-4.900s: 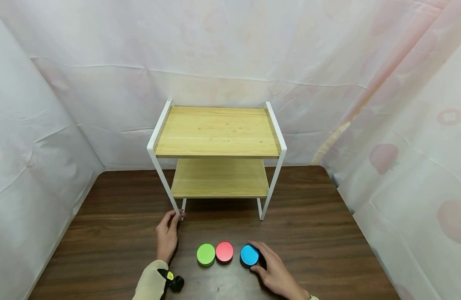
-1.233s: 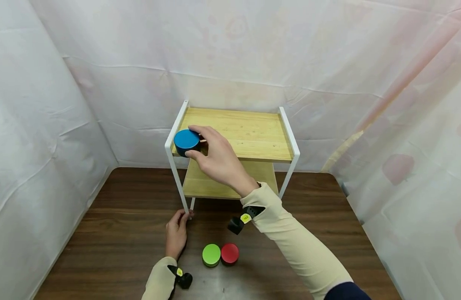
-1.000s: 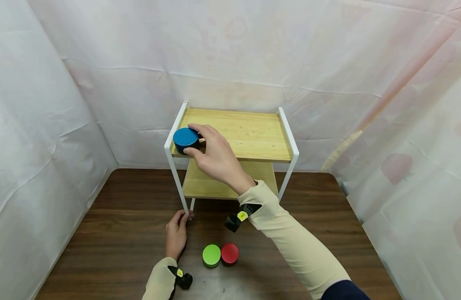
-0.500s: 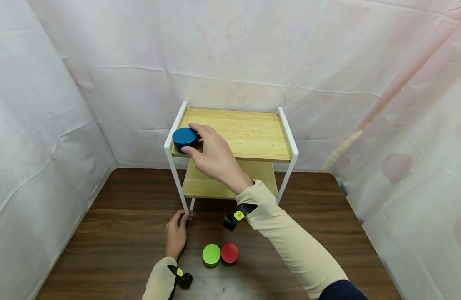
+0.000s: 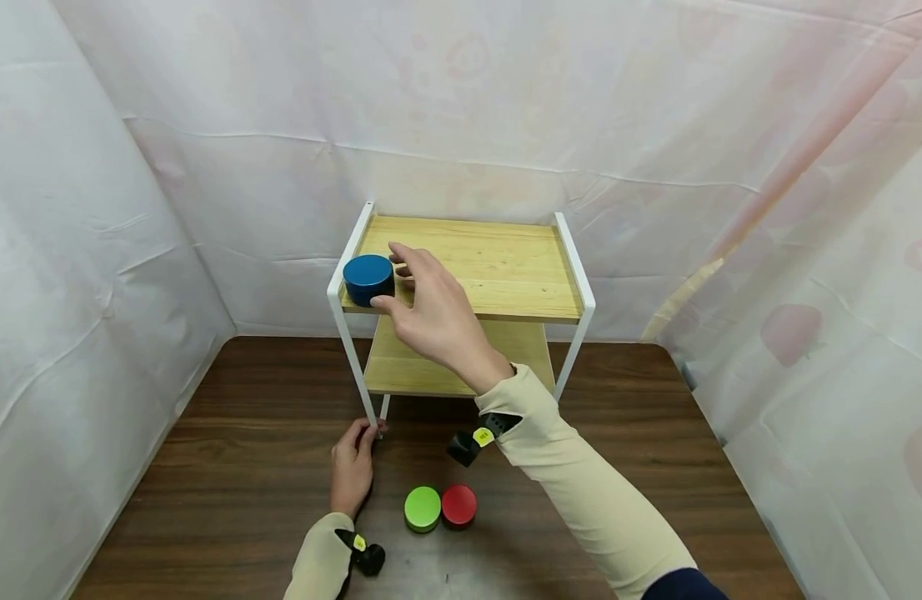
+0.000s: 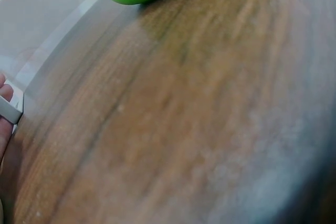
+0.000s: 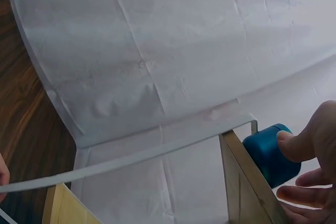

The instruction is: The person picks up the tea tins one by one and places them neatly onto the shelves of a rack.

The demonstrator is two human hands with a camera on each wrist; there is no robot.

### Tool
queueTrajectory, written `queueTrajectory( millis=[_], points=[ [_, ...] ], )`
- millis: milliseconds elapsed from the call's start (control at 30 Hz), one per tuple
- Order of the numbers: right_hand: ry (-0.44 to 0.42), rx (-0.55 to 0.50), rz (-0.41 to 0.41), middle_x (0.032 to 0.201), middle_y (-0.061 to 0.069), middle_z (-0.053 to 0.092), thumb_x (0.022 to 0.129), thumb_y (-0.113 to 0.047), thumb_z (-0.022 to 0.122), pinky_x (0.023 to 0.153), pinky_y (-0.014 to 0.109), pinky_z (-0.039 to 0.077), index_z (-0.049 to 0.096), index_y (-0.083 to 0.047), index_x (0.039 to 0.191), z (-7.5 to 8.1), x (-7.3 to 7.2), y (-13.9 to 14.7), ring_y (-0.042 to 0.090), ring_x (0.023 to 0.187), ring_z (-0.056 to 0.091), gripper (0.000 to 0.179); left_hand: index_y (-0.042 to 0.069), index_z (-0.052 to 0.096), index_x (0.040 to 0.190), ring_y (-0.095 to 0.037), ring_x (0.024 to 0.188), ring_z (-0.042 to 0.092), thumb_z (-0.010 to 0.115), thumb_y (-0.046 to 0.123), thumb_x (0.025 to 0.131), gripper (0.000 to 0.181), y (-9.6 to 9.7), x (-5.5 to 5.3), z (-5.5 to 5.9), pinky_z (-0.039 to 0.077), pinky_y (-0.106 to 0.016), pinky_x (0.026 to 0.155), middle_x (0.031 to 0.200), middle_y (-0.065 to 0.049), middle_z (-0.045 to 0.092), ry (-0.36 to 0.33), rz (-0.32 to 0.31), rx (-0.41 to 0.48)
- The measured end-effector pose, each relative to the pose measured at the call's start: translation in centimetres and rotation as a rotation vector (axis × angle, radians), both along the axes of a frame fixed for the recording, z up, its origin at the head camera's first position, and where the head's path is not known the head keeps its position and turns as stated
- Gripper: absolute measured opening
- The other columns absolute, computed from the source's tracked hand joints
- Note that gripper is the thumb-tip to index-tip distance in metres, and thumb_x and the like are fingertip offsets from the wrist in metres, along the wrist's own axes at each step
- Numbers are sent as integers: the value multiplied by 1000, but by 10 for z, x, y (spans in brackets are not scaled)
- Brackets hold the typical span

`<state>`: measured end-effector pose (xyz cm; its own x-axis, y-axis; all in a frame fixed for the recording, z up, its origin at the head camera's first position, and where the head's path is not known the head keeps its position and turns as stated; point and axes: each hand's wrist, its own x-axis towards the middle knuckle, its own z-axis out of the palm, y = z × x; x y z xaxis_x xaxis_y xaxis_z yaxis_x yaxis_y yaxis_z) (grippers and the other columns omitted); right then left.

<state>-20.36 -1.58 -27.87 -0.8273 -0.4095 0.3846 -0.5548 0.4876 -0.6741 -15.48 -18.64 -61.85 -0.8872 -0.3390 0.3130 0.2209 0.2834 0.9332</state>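
On the front left corner of the upper board of a small two-tier shelf (image 5: 491, 267) sits a squat blue cylinder (image 5: 368, 280), also visible as a blue cylinder (image 7: 270, 153) in the right wrist view. My right hand (image 5: 440, 321) is just to its right, with the fingers spread away from it and the thumb tip right at its side. Down at the foot of the shelf's front left leg, my left hand (image 5: 352, 468) pinches the white metal frame. In the left wrist view only its fingertips (image 6: 5, 92) show, around the white foot.
A green cylinder (image 5: 423, 509) and a red cylinder (image 5: 459, 507) stand side by side on the dark wooden table (image 5: 618, 467), in front of the shelf. The lower board (image 5: 423, 367) lies partly behind my right wrist. White curtains (image 5: 461, 100) enclose the table.
My right hand has carried the blue cylinder from the table up to the upper board, and its fingers have now come away from it. The left hand keeps its grip on the leg.
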Motion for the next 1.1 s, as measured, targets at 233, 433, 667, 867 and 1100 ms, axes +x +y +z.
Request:
queueTrajectory(
  millis=[233, 433, 667, 867, 1100],
  points=[
    [81, -91, -2, 151, 6, 57, 100, -18, 75, 112, 33, 51, 48, -13, 157, -8, 13, 16, 21, 136, 58, 63, 3, 75, 106, -31, 98, 75, 60, 10, 107, 17, -1, 0, -1, 50, -8, 84, 101, -16, 80, 21, -1, 26],
    [193, -203, 84, 150, 8, 58, 99, -4, 72, 113, 33, 50, 52, -7, 152, -24, 25, 32, 23, 135, 59, 57, 1, 76, 105, -37, 97, 74, 60, 6, 106, 16, 0, -3, 2, 48, -6, 83, 98, -19, 80, 27, 22, 21],
    [299, -255, 183, 150, 12, 59, 96, 3, 70, 115, 39, 49, 53, -4, 150, -59, 40, 42, 25, 137, 57, 57, -8, 72, 110, -45, 101, 71, 58, 5, 108, 20, 6, 7, 21, 58, -28, 86, 102, -26, 78, -37, 21, 24],
    [226, -246, 220, 151, 11, 58, 102, -3, 66, 113, 43, 50, 53, -8, 152, -100, 55, 52, 26, 138, 57, 52, -8, 72, 114, -46, 105, 70, 56, 7, 109, 22, 6, 12, 36, 58, -41, 90, 106, -26, 77, -74, -15, 20],
    [122, -238, 202, 147, 11, 61, 105, -9, 64, 109, 43, 52, 54, -9, 150, -154, 68, 62, 26, 133, 60, 46, -7, 72, 113, -43, 106, 71, 56, 9, 110, 23, 6, 11, 38, 58, -44, 90, 107, -25, 78, -101, -13, 23]
  ],
)
